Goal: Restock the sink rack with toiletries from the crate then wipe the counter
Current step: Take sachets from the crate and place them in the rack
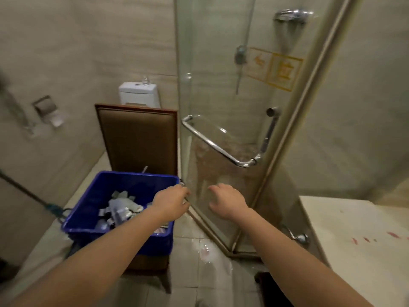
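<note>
A blue crate sits on a brown chair and holds several small pale toiletry packets and bottles. My left hand reaches over the crate's right rim with its back to me and its fingers curled out of sight. A small silvery bit shows at the fingertips; I cannot tell whether the hand holds it. My right hand hovers in front of the glass shower door, fingers spread and slightly bent, with nothing in it. The pale counter at the right edge carries red smears. No sink rack is in view.
The glass shower door with a chrome handle stands straight ahead. A toilet cistern is behind the chair, and a paper holder hangs on the left wall. A mop handle leans at left. The floor tiles are wet.
</note>
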`<state>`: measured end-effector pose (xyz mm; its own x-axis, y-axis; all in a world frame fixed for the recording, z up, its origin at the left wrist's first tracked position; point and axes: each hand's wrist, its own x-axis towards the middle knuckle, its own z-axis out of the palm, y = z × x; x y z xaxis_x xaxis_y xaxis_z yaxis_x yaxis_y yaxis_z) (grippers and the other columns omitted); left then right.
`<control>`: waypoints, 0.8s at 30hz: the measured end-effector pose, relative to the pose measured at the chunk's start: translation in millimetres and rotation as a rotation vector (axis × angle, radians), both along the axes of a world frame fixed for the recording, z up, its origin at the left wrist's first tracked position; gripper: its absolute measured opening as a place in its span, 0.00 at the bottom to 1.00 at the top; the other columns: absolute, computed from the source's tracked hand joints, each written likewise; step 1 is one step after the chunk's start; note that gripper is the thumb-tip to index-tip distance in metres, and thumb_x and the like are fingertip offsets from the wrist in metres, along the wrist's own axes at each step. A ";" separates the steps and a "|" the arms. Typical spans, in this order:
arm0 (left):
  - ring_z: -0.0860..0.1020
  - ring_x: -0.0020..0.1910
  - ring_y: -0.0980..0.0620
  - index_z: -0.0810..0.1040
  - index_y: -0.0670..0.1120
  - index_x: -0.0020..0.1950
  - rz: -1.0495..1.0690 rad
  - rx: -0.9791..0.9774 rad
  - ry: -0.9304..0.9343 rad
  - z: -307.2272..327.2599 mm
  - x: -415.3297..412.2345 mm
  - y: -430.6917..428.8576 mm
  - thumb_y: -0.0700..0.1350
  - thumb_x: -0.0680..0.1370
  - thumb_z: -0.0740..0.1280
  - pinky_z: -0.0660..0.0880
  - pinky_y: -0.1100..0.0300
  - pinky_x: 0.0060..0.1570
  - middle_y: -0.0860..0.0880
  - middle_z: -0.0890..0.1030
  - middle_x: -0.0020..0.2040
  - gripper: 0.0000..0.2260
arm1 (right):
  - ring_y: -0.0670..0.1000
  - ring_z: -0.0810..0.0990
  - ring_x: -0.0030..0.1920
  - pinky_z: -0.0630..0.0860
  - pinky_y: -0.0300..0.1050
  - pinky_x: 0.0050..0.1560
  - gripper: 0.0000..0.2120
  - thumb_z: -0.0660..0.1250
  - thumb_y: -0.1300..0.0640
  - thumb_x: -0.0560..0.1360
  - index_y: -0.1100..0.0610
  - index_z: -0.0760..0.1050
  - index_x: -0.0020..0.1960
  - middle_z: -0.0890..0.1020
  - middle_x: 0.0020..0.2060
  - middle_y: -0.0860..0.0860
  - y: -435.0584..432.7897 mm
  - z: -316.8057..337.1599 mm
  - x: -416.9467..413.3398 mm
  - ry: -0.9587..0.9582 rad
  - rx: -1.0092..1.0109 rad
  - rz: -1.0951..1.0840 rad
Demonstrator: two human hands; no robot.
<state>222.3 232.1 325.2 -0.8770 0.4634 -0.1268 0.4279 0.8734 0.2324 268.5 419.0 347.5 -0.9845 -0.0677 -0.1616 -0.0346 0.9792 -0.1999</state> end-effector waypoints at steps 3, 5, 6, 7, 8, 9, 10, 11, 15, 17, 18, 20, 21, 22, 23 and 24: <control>0.76 0.57 0.51 0.71 0.55 0.69 0.120 -0.004 -0.023 -6.5 -15.3 -20.7 0.53 0.79 0.63 0.76 0.54 0.50 0.52 0.74 0.63 0.19 | 0.59 0.74 0.62 0.72 0.52 0.61 0.23 0.62 0.50 0.74 0.53 0.71 0.68 0.76 0.61 0.55 -18.3 -2.7 -33.2 -0.013 -0.027 0.114; 0.76 0.58 0.52 0.71 0.55 0.69 0.192 -0.009 -0.041 -10.6 -23.9 -31.6 0.54 0.79 0.63 0.76 0.52 0.53 0.52 0.74 0.63 0.19 | 0.57 0.74 0.61 0.72 0.52 0.60 0.22 0.62 0.50 0.74 0.53 0.71 0.68 0.77 0.60 0.54 -28.4 -4.8 -53.4 -0.012 -0.050 0.178; 0.76 0.59 0.52 0.70 0.55 0.70 0.220 -0.013 -0.048 -12.2 -27.7 -36.3 0.54 0.79 0.63 0.76 0.52 0.54 0.52 0.74 0.64 0.19 | 0.56 0.74 0.61 0.73 0.51 0.60 0.22 0.62 0.51 0.74 0.52 0.71 0.68 0.77 0.59 0.53 -32.9 -6.1 -62.3 -0.007 -0.050 0.207; 0.76 0.59 0.51 0.70 0.54 0.70 0.249 -0.016 -0.051 -13.8 -31.5 -40.9 0.53 0.79 0.63 0.76 0.52 0.56 0.52 0.74 0.64 0.19 | 0.55 0.74 0.61 0.72 0.51 0.60 0.22 0.62 0.51 0.74 0.51 0.71 0.68 0.77 0.59 0.52 -37.1 -7.9 -71.9 -0.004 -0.048 0.237; 0.76 0.60 0.51 0.70 0.54 0.70 0.277 -0.017 -0.053 -15.3 -34.9 -45.4 0.53 0.79 0.63 0.76 0.52 0.57 0.52 0.74 0.64 0.19 | 0.55 0.74 0.61 0.72 0.50 0.60 0.23 0.62 0.51 0.75 0.51 0.70 0.69 0.77 0.59 0.52 -41.0 -10.1 -81.3 -0.007 -0.050 0.267; 0.75 0.60 0.51 0.70 0.53 0.70 0.307 -0.014 -0.052 -16.4 -37.6 -49.7 0.53 0.79 0.62 0.75 0.52 0.57 0.51 0.74 0.64 0.19 | 0.55 0.74 0.62 0.72 0.50 0.61 0.23 0.62 0.51 0.75 0.50 0.70 0.70 0.77 0.60 0.52 -44.8 -12.1 -90.1 -0.015 -0.053 0.295; 0.75 0.61 0.51 0.70 0.53 0.70 0.334 -0.012 -0.052 -17.5 -39.5 -53.8 0.52 0.80 0.62 0.75 0.53 0.58 0.51 0.74 0.65 0.19 | 0.55 0.74 0.63 0.72 0.51 0.62 0.23 0.62 0.51 0.76 0.50 0.69 0.71 0.76 0.61 0.52 -48.1 -14.4 -98.5 -0.027 -0.052 0.322; 0.74 0.61 0.51 0.70 0.52 0.70 0.359 -0.015 -0.050 -18.6 -41.0 -57.9 0.52 0.80 0.62 0.75 0.53 0.57 0.51 0.74 0.65 0.19 | 0.55 0.73 0.63 0.72 0.51 0.63 0.24 0.62 0.51 0.76 0.50 0.68 0.71 0.76 0.62 0.52 -51.6 -16.7 -106.5 -0.038 -0.047 0.351; 0.74 0.62 0.52 0.71 0.52 0.70 0.459 -0.034 -0.047 -23.6 -44.7 -74.4 0.51 0.80 0.61 0.75 0.55 0.55 0.52 0.73 0.66 0.18 | 0.54 0.73 0.64 0.72 0.51 0.63 0.26 0.62 0.50 0.76 0.51 0.66 0.73 0.75 0.64 0.52 -66.2 -26.4 -133.7 -0.060 -0.026 0.461; 0.75 0.62 0.53 0.71 0.53 0.69 0.504 -0.032 -0.042 -26.1 -46.0 -82.3 0.51 0.80 0.62 0.75 0.56 0.54 0.53 0.74 0.66 0.17 | 0.55 0.72 0.64 0.71 0.51 0.63 0.26 0.62 0.50 0.77 0.51 0.66 0.74 0.74 0.65 0.52 -74.4 -31.3 -145.1 -0.066 -0.027 0.515; 0.75 0.61 0.52 0.72 0.53 0.68 0.524 -0.039 -0.042 -27.6 -46.5 -85.9 0.52 0.79 0.62 0.74 0.56 0.54 0.53 0.74 0.66 0.17 | 0.55 0.72 0.64 0.71 0.51 0.63 0.26 0.62 0.50 0.77 0.51 0.65 0.74 0.74 0.65 0.53 -78.8 -33.9 -150.5 -0.069 -0.029 0.538; 0.75 0.59 0.51 0.72 0.54 0.68 0.571 -0.059 -0.046 -30.8 -47.2 -91.9 0.53 0.79 0.62 0.72 0.54 0.53 0.53 0.74 0.66 0.17 | 0.56 0.72 0.65 0.70 0.52 0.64 0.26 0.62 0.50 0.77 0.51 0.65 0.74 0.74 0.66 0.53 -87.2 -38.5 -159.6 -0.071 -0.031 0.573; 0.75 0.59 0.51 0.72 0.54 0.68 0.596 -0.065 -0.056 -32.8 -47.7 -94.9 0.54 0.79 0.62 0.73 0.54 0.51 0.53 0.74 0.65 0.18 | 0.56 0.71 0.65 0.70 0.52 0.64 0.26 0.61 0.50 0.77 0.51 0.65 0.74 0.74 0.66 0.53 -91.4 -40.9 -163.7 -0.075 -0.033 0.588; 0.75 0.59 0.51 0.72 0.55 0.69 0.614 -0.070 -0.067 -35.1 -48.1 -98.0 0.54 0.79 0.62 0.73 0.55 0.48 0.53 0.74 0.65 0.18 | 0.56 0.71 0.66 0.70 0.52 0.65 0.26 0.61 0.50 0.77 0.51 0.65 0.74 0.74 0.66 0.53 -95.9 -43.4 -167.3 -0.084 -0.035 0.602; 0.75 0.59 0.51 0.71 0.55 0.69 0.624 -0.077 -0.076 -37.8 -48.2 -101.0 0.55 0.79 0.62 0.72 0.56 0.44 0.52 0.74 0.65 0.18 | 0.56 0.71 0.66 0.69 0.52 0.65 0.27 0.61 0.50 0.77 0.51 0.64 0.75 0.73 0.66 0.53 -100.0 -45.9 -170.5 -0.096 -0.038 0.614; 0.76 0.58 0.51 0.71 0.55 0.68 0.631 -0.086 -0.085 -40.7 -48.3 -104.3 0.55 0.79 0.61 0.72 0.57 0.42 0.52 0.74 0.65 0.17 | 0.57 0.70 0.66 0.69 0.52 0.65 0.27 0.61 0.51 0.77 0.52 0.64 0.75 0.73 0.67 0.53 -104.1 -48.2 -173.6 -0.109 -0.038 0.626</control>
